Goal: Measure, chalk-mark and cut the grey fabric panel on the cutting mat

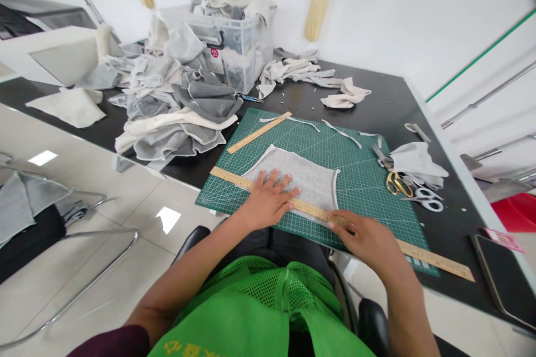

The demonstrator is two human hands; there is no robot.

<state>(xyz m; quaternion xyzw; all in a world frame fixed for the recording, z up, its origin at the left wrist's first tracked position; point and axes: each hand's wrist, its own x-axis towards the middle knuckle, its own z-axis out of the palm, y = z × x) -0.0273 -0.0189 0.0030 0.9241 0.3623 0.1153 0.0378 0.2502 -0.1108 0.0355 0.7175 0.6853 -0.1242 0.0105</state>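
Observation:
A light grey fabric piece (312, 175) lies on the green cutting mat (360, 164), its edges slightly curled. Across its near part runs a long wooden ruler (435, 258), slanting from the mat's left side to past its right edge. My left hand (270, 199) rests on the fabric and the ruler with fingers spread. My right hand (362, 234) has its fingers closed at the ruler near the fabric's lower right corner; part of its grip is hidden. A shorter wooden ruler (259, 133) lies farther back on the mat.
Grey cloth (180, 134) is heaped at the left, beside a clear plastic box (247, 44) full of fabric. Gold-handled scissors (396, 183), white-handled scissors (427, 199) and scraps (419, 162) lie right. A phone (505, 276) sits near the right edge.

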